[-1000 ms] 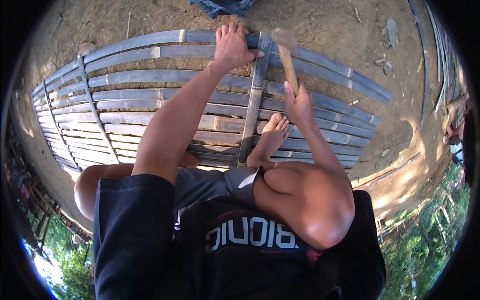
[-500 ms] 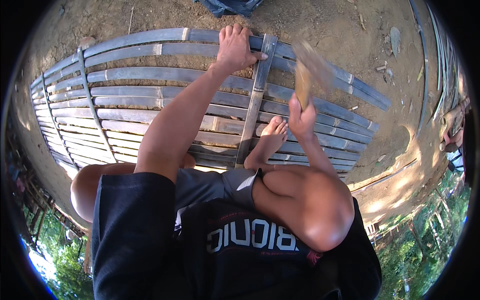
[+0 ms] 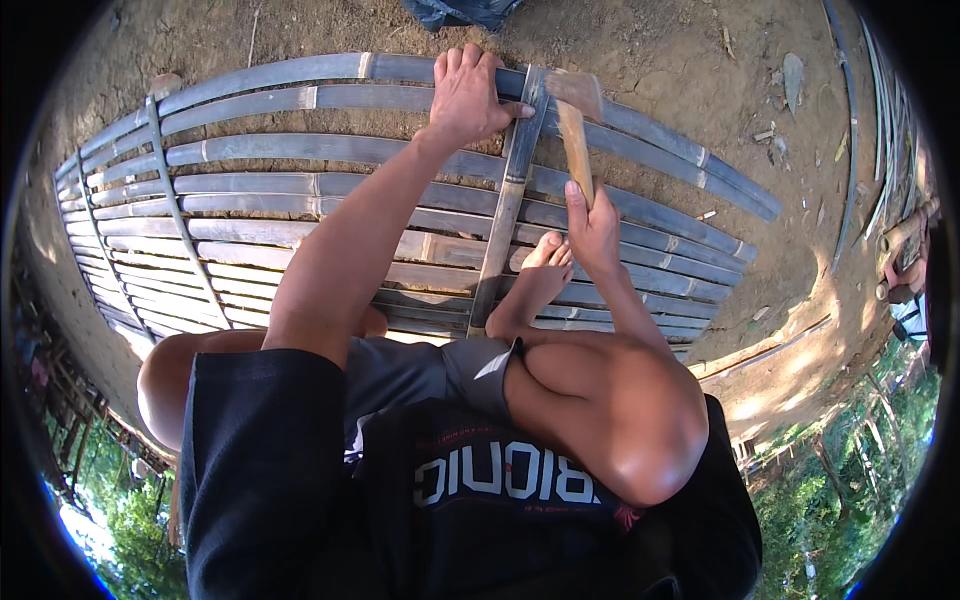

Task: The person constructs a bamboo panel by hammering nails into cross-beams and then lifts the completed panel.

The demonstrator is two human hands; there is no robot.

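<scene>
My left hand (image 3: pixel 468 95) is closed over the farthest slat of a bamboo slat panel (image 3: pixel 270 148). Its fingers curl over the slat's outer edge, and the thumb presses against a bamboo crosspiece (image 3: pixel 517 165) that runs across the slats. My right hand (image 3: pixel 594 225) is wrapped round the wooden handle of a hatchet (image 3: pixel 576 150). The hatchet's metal head lies right by the far end of the crosspiece, its blunt side toward it and its wider edge pointing right. Whether the head touches the wood I cannot tell.
My bare foot (image 3: pixel 545 270) rests on the slats right of the crosspiece. Two thinner crosspieces (image 3: pixel 180 205) span the panel's left part. A dark plastic bag (image 3: pixel 462 12) lies beyond the far edge. Long thin strips (image 3: pixel 882 130) lie on the dirt ground at the right.
The hatchet has swung left and down from a blurred, raised position to the crosspiece's far end, my right hand moving with it. My left hand keeps its hold on the slat.
</scene>
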